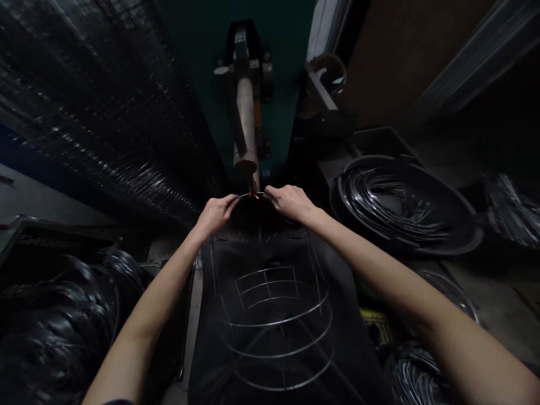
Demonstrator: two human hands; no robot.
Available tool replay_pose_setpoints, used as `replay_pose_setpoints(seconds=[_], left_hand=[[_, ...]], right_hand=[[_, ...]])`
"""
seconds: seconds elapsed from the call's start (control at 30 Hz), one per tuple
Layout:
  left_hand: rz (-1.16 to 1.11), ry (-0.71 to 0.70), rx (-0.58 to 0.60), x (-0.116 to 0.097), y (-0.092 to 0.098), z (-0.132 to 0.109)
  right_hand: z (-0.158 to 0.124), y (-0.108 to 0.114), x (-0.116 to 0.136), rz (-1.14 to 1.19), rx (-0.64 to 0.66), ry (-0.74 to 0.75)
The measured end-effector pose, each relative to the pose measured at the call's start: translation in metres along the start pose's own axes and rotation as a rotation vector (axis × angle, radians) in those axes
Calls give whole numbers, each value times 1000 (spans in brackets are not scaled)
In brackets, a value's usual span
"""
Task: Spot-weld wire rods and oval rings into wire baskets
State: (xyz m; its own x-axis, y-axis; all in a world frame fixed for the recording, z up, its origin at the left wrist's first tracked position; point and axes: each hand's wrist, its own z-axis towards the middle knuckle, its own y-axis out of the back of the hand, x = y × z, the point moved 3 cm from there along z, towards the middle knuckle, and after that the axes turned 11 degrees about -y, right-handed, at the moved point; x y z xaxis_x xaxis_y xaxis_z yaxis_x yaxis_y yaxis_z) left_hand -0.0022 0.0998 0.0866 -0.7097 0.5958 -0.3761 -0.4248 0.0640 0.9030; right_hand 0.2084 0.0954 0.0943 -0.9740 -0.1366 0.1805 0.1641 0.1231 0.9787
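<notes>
A thin curved metal wire (243, 196) spans the gap between my two hands, below the tip of a welding machine's arm (245, 121). My left hand (217, 214) pinches the wire's left end between thumb and fingers. At its right end, my right hand (290, 201) holds it the same way. A small orange-red glow with sparks shows on the wire at the machine's tip. Nearer to me, a round wire frame (278, 323) with several curved rings and a small grid lies over a dark sheet (211, 360).
At the right, a black basin (475, 239) holds wire rings, with more wire pieces beyond it. A crate (25, 225) of bundled rings stands at the lower left. Stacked wire mesh (126, 129) rises at the left. More rings (415, 377) lie at the lower right.
</notes>
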Motion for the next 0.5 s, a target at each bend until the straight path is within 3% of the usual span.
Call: replay_pose_setpoints(seconds=[0.17,0.27,0.37,0.43,0.5], left_hand=[[0,0,-38,0,-8,2],[-44,13,-79,-6,-8,-2],[-203,19,-133,-9,5,-21],[-473,64,-179,-7,11,-46],[-854,196,-292,-4,2,-78]], right_hand=[[-17,1,-24,238,126,14],[-33,-5,-33,262,159,-28],[-52,-5,-30,282,58,-32],[-70,2,-27,362,-66,0],[-90,15,-26,441,-202,44]])
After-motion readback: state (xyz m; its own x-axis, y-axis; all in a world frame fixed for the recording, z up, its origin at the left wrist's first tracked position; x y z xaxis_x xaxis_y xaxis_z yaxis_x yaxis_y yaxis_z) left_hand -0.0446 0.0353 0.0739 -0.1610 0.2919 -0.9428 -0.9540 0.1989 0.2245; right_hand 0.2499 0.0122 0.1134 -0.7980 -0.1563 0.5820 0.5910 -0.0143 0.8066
